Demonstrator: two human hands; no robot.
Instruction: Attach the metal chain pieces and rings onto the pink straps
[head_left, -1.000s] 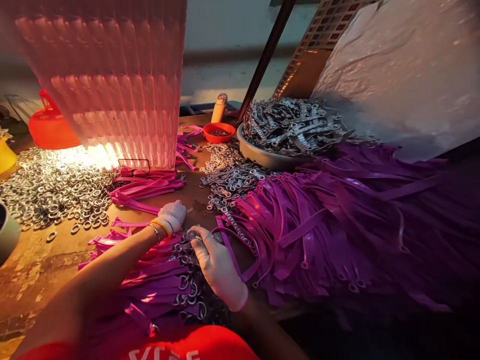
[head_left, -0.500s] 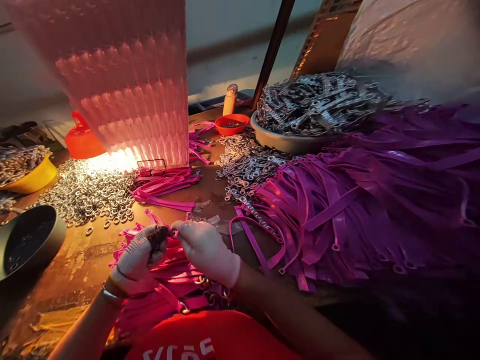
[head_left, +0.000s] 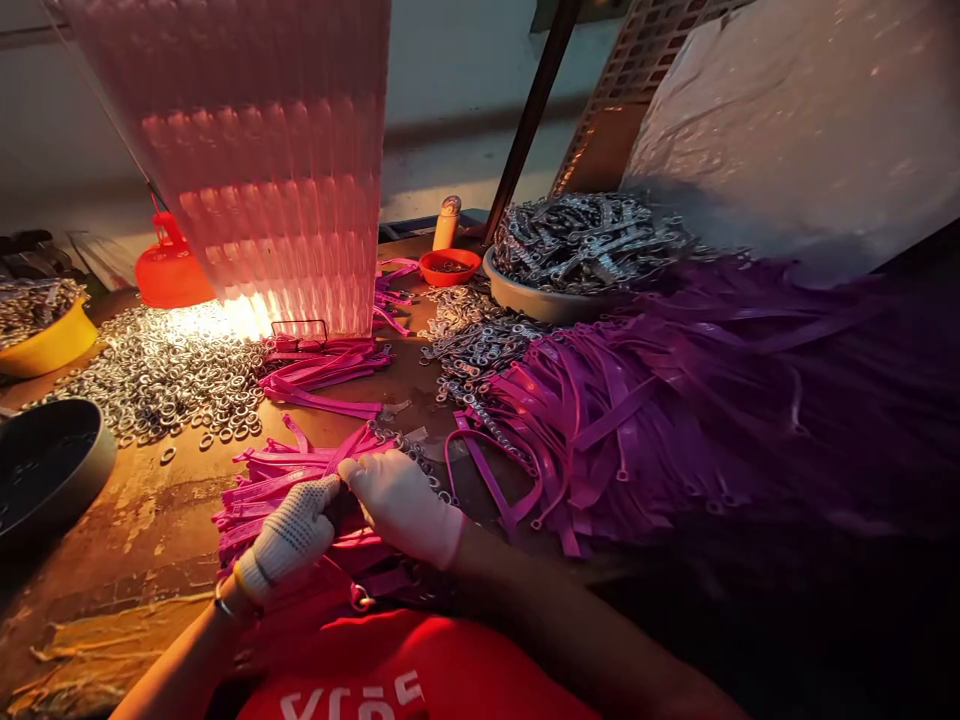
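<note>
My left hand (head_left: 296, 530), in a white dotted glove, is closed with its fingertips against my right hand. My right hand (head_left: 405, 505), in a plain white glove, is closed in a pinch, thumb and forefinger pressed together. Something dark shows between the two hands, too hidden to name. Pink straps (head_left: 274, 475) lie in a heap under and behind both hands. A metal chain (head_left: 424, 465) runs behind my right hand; whether the hand grips it is hidden. Closer to my body, a metal ring (head_left: 362, 598) sits at the end of a strap.
Loose metal rings (head_left: 172, 390) are piled at left under a red lamp (head_left: 172, 270). A dark pan (head_left: 101, 450) and yellow bowl (head_left: 56, 345) stand at the left edge. Purple straps (head_left: 637, 400) fill the right, before a basin (head_left: 540, 300) of chains. A ribbed clear panel (head_left: 300, 200) hangs ahead.
My left hand has turned so its dotted back shows, and both hands sit slightly lower. More of the chain behind my right hand is visible. The view has shifted a little.
</note>
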